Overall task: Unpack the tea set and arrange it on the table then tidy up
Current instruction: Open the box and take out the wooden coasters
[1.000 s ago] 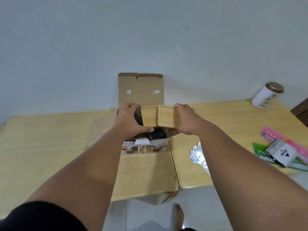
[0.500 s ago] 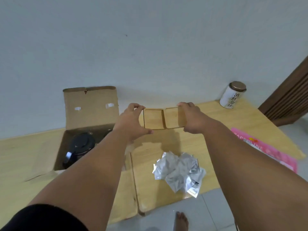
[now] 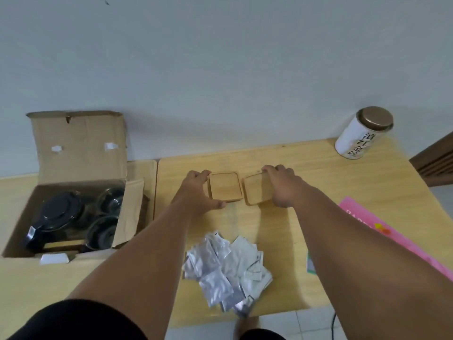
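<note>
Two square wooden coasters lie side by side on the right-hand table. My left hand (image 3: 196, 192) grips the left coaster (image 3: 225, 186) by its left edge. My right hand (image 3: 284, 186) covers the right side of the right coaster (image 3: 256, 190), fingers curled over its far edge. At the left stands the open cardboard box (image 3: 81, 146), its flap upright. Inside it sit a black-lidded teapot (image 3: 57, 214) and two glass cups (image 3: 109, 204).
A pile of silver foil sachets (image 3: 228, 268) lies near the front edge, between my forearms. A white tea canister with a bronze lid (image 3: 362, 133) stands at the back right. Pink paper (image 3: 392, 239) lies at the right. A gap (image 3: 155, 190) separates the two tables.
Both hands carried the coasters from above the box to the right and lowered them onto the right table, now slightly apart. The view has swung right and down.
</note>
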